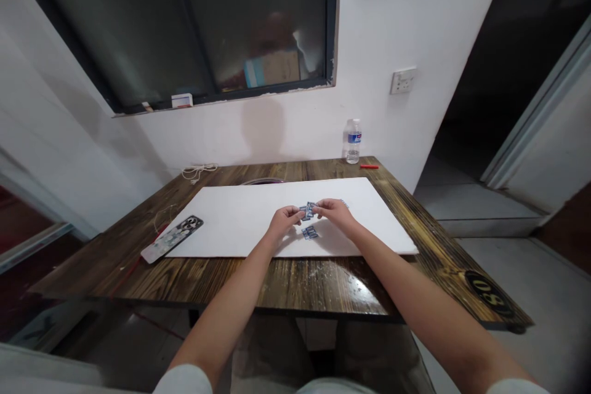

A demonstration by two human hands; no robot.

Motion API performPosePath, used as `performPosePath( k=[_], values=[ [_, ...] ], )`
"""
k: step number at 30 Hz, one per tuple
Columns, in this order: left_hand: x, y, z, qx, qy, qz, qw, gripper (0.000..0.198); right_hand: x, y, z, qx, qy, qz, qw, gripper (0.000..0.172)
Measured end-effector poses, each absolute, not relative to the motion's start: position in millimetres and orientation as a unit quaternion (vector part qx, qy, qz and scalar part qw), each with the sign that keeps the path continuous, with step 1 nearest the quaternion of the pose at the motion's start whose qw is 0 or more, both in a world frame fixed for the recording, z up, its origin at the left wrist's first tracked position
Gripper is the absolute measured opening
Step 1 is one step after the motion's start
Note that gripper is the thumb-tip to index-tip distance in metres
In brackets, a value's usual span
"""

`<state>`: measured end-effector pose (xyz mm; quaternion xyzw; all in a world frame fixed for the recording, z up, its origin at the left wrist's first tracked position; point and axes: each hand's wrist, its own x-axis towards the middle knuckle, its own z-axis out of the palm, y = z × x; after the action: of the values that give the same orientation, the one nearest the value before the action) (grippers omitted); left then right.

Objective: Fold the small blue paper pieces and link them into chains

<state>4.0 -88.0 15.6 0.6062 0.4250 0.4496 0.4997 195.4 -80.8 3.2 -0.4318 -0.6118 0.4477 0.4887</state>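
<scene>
Above the white board (240,209), my left hand (285,220) and my right hand (338,212) meet with fingertips pinched. Between them is a small flat blue-and-white piece (309,209); whether it is one piece or two overlapping ones I cannot tell. Just below, a cluster of similar blue-and-white pieces (309,233) lies on the board. Past my right fingers, another bluish bit (345,202) is partly hidden by that hand.
A phone (173,239) lies over the board's left edge. On the wooden table (295,280) are a white cable (199,170), a plastic bottle (353,141) and a red pen-like stick (369,167) at the back. A wall with a window (194,18) stands behind.
</scene>
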Motion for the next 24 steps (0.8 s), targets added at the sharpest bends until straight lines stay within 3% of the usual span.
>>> performPosePath(
  k=[20,24],
  values=[
    [5.1,-84.3,12.7,0.562,0.452,0.473,0.507,0.04,195.3,-81.2,2.0,-0.447,-0.645,0.405,0.47,0.036],
    [5.0,-84.0,14.1,0.538,0.463,0.5,0.496,0.039,200.0,-81.4,4.2,-0.472,-0.706,0.351,0.394,0.03]
  ],
)
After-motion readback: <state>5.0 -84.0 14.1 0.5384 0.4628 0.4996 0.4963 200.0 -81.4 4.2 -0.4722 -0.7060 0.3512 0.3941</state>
